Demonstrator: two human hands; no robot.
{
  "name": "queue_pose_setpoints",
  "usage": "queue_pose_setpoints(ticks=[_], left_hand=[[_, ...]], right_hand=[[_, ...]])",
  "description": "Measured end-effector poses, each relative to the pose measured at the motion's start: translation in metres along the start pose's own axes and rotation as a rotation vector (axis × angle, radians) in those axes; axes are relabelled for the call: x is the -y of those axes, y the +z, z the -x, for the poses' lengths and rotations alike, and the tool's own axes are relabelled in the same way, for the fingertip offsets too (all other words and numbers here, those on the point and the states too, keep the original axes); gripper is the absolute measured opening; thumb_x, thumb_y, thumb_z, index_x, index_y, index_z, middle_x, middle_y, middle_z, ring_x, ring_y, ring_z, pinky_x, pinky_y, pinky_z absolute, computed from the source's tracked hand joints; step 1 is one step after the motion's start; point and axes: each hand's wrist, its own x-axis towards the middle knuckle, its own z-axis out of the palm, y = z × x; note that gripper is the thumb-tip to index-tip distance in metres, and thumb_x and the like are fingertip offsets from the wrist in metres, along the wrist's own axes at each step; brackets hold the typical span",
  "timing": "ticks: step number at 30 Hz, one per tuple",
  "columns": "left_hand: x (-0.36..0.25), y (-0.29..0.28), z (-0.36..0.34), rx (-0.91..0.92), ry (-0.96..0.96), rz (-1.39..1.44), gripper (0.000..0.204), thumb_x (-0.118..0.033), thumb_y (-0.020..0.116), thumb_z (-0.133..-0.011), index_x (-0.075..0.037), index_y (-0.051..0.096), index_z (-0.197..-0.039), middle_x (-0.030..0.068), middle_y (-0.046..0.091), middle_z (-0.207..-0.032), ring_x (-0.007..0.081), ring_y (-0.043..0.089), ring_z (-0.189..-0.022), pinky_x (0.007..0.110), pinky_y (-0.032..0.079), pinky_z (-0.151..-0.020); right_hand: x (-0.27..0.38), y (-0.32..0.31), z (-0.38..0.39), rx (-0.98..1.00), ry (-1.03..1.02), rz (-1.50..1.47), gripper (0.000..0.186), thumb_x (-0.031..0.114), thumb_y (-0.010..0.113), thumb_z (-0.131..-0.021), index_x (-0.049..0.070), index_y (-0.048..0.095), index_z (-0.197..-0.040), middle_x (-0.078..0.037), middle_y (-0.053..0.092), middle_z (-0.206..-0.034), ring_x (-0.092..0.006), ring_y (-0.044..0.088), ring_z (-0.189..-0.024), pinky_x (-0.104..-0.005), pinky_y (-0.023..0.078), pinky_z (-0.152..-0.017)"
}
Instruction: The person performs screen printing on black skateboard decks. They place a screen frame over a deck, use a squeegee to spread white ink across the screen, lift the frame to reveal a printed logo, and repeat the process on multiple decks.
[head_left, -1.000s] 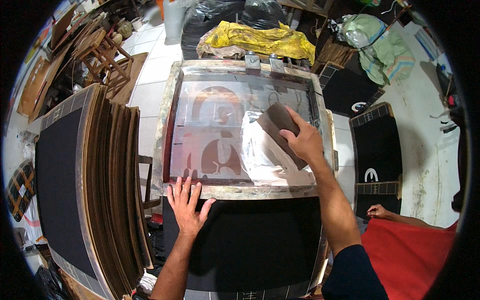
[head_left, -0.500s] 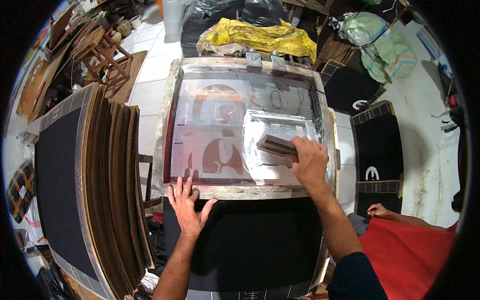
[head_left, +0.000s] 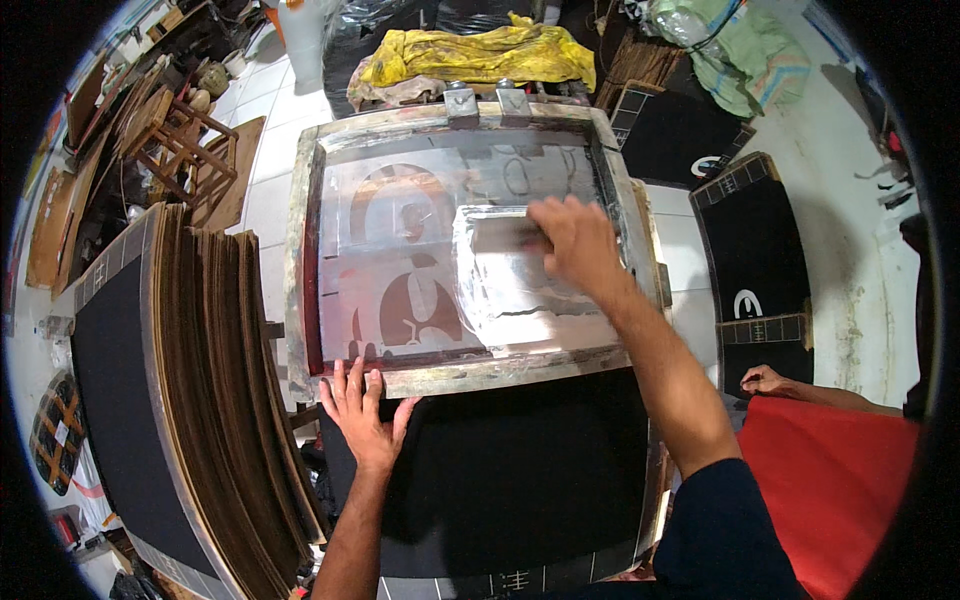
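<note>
A screen-printing frame (head_left: 470, 377) with a pale mesh lies in front of me over a black fabric-covered board (head_left: 510, 480). On the mesh's right half spreads wet white ink (head_left: 530, 300). My right hand (head_left: 582, 245), slightly blurred, is closed round a squeegee (head_left: 500, 235), which rests on the ink near its far edge. Part of the squeegee is covered by the hand. My left hand (head_left: 368, 415) lies with spread fingers on the frame's near left edge, holding nothing. Two metal clamps (head_left: 462, 103) sit at the frame's far side.
To the left leans a thick stack of boards (head_left: 215, 350). Yellow cloth (head_left: 480, 57) lies beyond the frame. On the right are black panels (head_left: 755, 250) with white prints. Another person's hand (head_left: 765, 380) and red garment (head_left: 830, 480) show at lower right.
My right hand has pushed the squeegee away from me across the white ink. My left hand stays on the frame's near edge. The whole view has shifted somewhat.
</note>
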Motion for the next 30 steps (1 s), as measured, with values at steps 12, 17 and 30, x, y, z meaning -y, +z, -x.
queue_pose_setpoints(ticks=[12,17,30], left_hand=[[-0.003,-0.004,-0.005,-0.019,-0.034,0.044,0.064,-0.040,0.092,-0.080,-0.004,0.056,-0.119,0.0197,0.055,-0.152,0.0434,0.040,-0.151,0.068,0.017,-0.125],[-0.001,-0.004,-0.005,0.004,-0.035,0.027,0.065,-0.040,0.092,-0.080,-0.003,0.056,-0.120,0.0202,0.055,-0.151,0.0437,0.041,-0.151,0.069,0.016,-0.125],[-0.002,-0.004,-0.007,-0.005,-0.023,0.046,0.063,-0.036,0.091,-0.081,-0.003,0.055,-0.121,0.0214,0.054,-0.152,0.0438,0.040,-0.151,0.068,0.015,-0.126]], right_hand=[[-0.004,-0.011,-0.001,-0.094,0.057,-0.015,0.034,0.012,0.080,-0.076,0.012,0.067,-0.108,-0.007,0.071,-0.099,-0.0324,0.067,-0.100,-0.0513,0.048,-0.083],[-0.005,0.007,-0.035,-0.129,0.041,0.012,0.025,0.020,0.079,-0.088,0.010,0.065,-0.107,-0.007,0.068,-0.099,-0.0324,0.065,-0.099,-0.0504,0.047,-0.084],[0.052,-0.036,0.114,0.083,0.052,-0.004,0.033,0.006,0.082,-0.074,0.011,0.067,-0.104,-0.005,0.065,-0.096,-0.0256,0.064,-0.094,-0.0430,0.048,-0.083]])
